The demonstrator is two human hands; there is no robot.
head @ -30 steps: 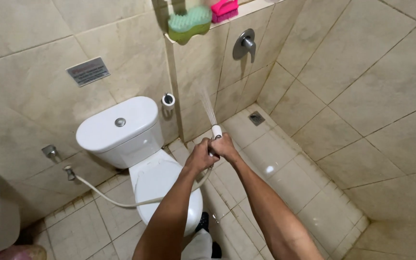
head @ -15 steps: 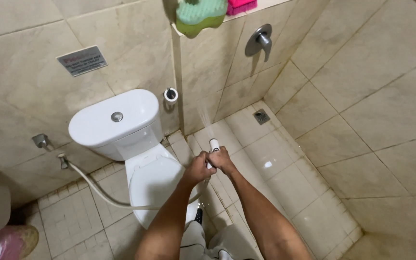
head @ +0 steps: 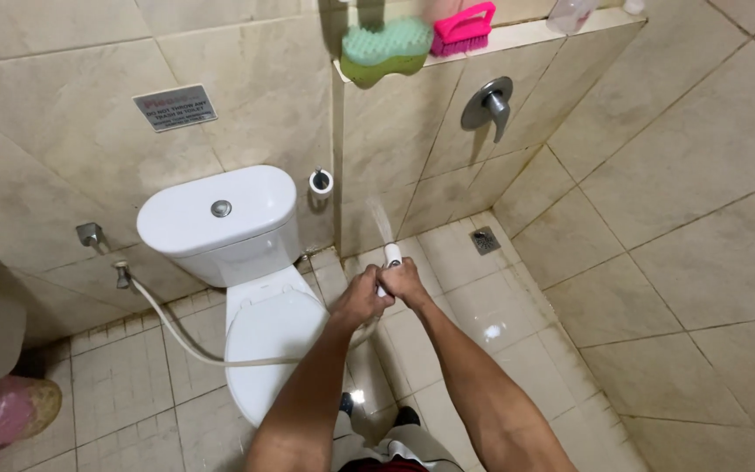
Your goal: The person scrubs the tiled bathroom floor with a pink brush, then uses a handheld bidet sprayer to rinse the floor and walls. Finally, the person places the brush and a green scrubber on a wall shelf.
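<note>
My left hand (head: pixel 362 297) and my right hand (head: pixel 407 281) are both wrapped around a white hand-held spray nozzle (head: pixel 391 255). Its tip points up and away, and a thin jet of water (head: pixel 381 220) shoots from it toward the tiled wall corner. A pale hose (head: pixel 187 343) runs from the nozzle across the closed lid of the white toilet (head: pixel 259 323) to a valve (head: pixel 121 276) low on the left wall. Both forearms reach forward from the bottom of the view.
A tiled ledge (head: pixel 517 37) holds a green sponge (head: pixel 388 45) and a pink brush (head: pixel 463 26). A metal shower valve (head: pixel 491 103) sits below it. A floor drain (head: pixel 484 239) lies in the wet shower corner. A grey wall sign (head: pixel 174 107) hangs above the cistern (head: pixel 218 218).
The view has shifted, so the toilet and ledge sit differently in frame. My hands stay clasped on the nozzle, and the water jet is visible again.
</note>
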